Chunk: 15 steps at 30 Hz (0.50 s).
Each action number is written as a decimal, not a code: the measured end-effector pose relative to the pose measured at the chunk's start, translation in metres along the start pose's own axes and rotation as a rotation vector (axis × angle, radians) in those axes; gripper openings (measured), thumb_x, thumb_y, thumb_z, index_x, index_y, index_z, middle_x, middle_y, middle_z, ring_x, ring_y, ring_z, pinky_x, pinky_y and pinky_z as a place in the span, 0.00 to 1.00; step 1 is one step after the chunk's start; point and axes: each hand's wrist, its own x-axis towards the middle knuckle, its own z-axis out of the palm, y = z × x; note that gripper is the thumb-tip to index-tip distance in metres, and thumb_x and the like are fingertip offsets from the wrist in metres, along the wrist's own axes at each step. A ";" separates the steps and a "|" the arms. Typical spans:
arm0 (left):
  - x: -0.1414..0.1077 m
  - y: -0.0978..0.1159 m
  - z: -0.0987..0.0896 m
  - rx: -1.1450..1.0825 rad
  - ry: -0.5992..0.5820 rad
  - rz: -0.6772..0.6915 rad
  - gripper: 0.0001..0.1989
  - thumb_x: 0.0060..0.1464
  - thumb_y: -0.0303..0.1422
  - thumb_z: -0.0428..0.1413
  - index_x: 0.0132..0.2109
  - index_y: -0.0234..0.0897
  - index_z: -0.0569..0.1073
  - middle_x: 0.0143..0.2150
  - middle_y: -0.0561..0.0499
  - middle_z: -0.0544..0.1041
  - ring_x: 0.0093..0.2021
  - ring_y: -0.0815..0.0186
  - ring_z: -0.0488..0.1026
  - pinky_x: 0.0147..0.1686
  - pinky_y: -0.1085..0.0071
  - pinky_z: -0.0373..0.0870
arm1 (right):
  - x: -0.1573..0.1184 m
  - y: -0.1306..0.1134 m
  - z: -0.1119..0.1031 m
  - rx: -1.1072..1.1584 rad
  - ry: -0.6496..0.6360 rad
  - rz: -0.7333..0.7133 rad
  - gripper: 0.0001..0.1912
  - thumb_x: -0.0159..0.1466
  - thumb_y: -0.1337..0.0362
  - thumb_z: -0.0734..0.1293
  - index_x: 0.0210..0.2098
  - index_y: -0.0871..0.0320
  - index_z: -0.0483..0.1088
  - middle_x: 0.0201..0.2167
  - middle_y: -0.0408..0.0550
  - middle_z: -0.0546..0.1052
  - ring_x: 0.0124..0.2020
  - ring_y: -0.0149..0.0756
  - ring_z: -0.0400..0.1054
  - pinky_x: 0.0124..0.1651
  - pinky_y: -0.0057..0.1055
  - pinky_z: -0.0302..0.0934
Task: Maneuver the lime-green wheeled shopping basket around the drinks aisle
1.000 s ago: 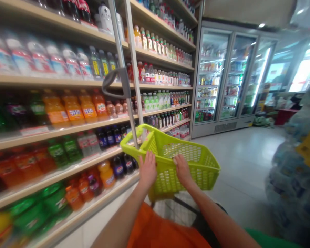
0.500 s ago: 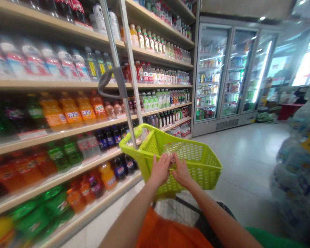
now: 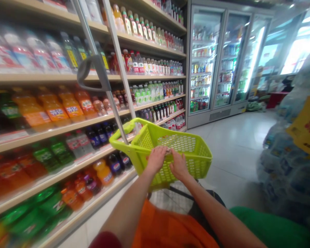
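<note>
A lime-green shopping cart basket (image 3: pixel 181 168) with perforated walls stands in front of me. My left hand (image 3: pixel 157 158) is at its near rim, palm down, with the fingers bent forward and close together. Beside it, my right hand (image 3: pixel 178 164) is closed too, thumb side toward the left hand. The fingertips of both meet above the rim around something small and pale, too blurred to name. I cannot tell how firmly either hand touches the rim.
Shelves of bottled drinks (image 3: pixel 59 113) run along the left. A metal pole with a grey handle (image 3: pixel 94 73) rises before them. Glass-door fridges (image 3: pixel 219 62) stand at the back. Wrapped water bottles (image 3: pixel 286 162) are piled at the right, beside the tiled floor (image 3: pixel 229 144).
The view has shifted, so the shelves, cart and fridges sit farther left and a bit higher. Both hands stay together at the cart's near rim.
</note>
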 end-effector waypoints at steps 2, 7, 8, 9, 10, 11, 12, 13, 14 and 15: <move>-0.006 -0.003 0.001 0.035 -0.003 0.008 0.23 0.57 0.30 0.44 0.60 0.38 0.58 0.61 0.45 0.61 0.61 0.56 0.56 0.57 0.54 0.54 | -0.002 0.000 0.000 0.002 -0.002 -0.003 0.37 0.50 0.73 0.57 0.61 0.62 0.50 0.53 0.58 0.67 0.55 0.47 0.58 0.59 0.54 0.42; -0.021 -0.028 -0.010 0.106 0.005 -0.003 0.20 0.59 0.29 0.41 0.57 0.44 0.62 0.59 0.48 0.66 0.60 0.59 0.57 0.61 0.47 0.44 | -0.006 0.001 -0.002 0.008 0.001 -0.016 0.37 0.50 0.74 0.56 0.61 0.61 0.50 0.53 0.56 0.68 0.55 0.44 0.58 0.60 0.52 0.40; -0.024 -0.037 -0.014 0.119 0.015 -0.016 0.20 0.59 0.29 0.41 0.56 0.45 0.63 0.58 0.48 0.67 0.60 0.60 0.58 0.61 0.47 0.42 | -0.007 0.001 -0.004 0.009 -0.002 -0.022 0.37 0.50 0.75 0.56 0.60 0.61 0.51 0.53 0.56 0.68 0.55 0.44 0.58 0.60 0.52 0.40; -0.029 -0.047 -0.018 0.132 0.025 -0.036 0.20 0.59 0.28 0.41 0.56 0.45 0.64 0.58 0.49 0.67 0.60 0.60 0.59 0.61 0.46 0.40 | -0.008 0.001 -0.005 0.008 -0.006 -0.028 0.37 0.50 0.75 0.56 0.60 0.61 0.51 0.54 0.56 0.67 0.55 0.44 0.58 0.60 0.52 0.40; -0.033 -0.056 -0.022 0.145 0.035 -0.061 0.20 0.59 0.28 0.41 0.56 0.46 0.63 0.59 0.49 0.66 0.60 0.60 0.58 0.61 0.46 0.38 | -0.008 0.001 -0.006 0.007 -0.010 -0.033 0.36 0.50 0.75 0.56 0.60 0.61 0.52 0.54 0.56 0.67 0.55 0.43 0.58 0.60 0.51 0.40; -0.036 -0.063 -0.025 0.157 0.047 -0.092 0.20 0.59 0.28 0.41 0.57 0.46 0.63 0.60 0.49 0.65 0.61 0.60 0.57 0.62 0.45 0.36 | -0.009 0.000 -0.008 0.005 -0.014 -0.037 0.36 0.50 0.75 0.56 0.60 0.61 0.52 0.54 0.56 0.67 0.55 0.43 0.58 0.60 0.51 0.40; -0.039 -0.067 -0.027 0.166 0.057 -0.119 0.21 0.59 0.28 0.41 0.57 0.46 0.63 0.61 0.50 0.63 0.62 0.60 0.55 0.62 0.46 0.35 | -0.009 -0.001 -0.009 0.003 -0.016 -0.041 0.36 0.50 0.75 0.56 0.59 0.61 0.53 0.54 0.56 0.67 0.56 0.43 0.58 0.60 0.51 0.40; -0.041 -0.068 -0.027 0.172 0.064 -0.139 0.21 0.59 0.28 0.41 0.58 0.46 0.62 0.62 0.50 0.61 0.63 0.60 0.54 0.62 0.46 0.35 | -0.010 -0.002 -0.009 0.001 -0.014 -0.039 0.35 0.50 0.75 0.56 0.59 0.61 0.53 0.54 0.56 0.67 0.56 0.43 0.58 0.61 0.51 0.39; -0.042 -0.066 -0.026 0.171 0.064 -0.144 0.21 0.59 0.28 0.41 0.58 0.46 0.62 0.63 0.50 0.60 0.64 0.60 0.53 0.62 0.47 0.35 | -0.010 -0.003 -0.009 -0.001 -0.010 -0.035 0.35 0.51 0.74 0.57 0.59 0.61 0.53 0.54 0.56 0.67 0.56 0.44 0.57 0.61 0.51 0.38; -0.041 -0.062 -0.024 0.164 0.059 -0.129 0.21 0.59 0.28 0.41 0.58 0.46 0.63 0.63 0.50 0.60 0.64 0.60 0.52 0.62 0.49 0.36 | -0.010 -0.005 -0.009 -0.003 -0.005 -0.027 0.35 0.51 0.74 0.57 0.59 0.61 0.53 0.54 0.56 0.67 0.56 0.44 0.57 0.61 0.52 0.37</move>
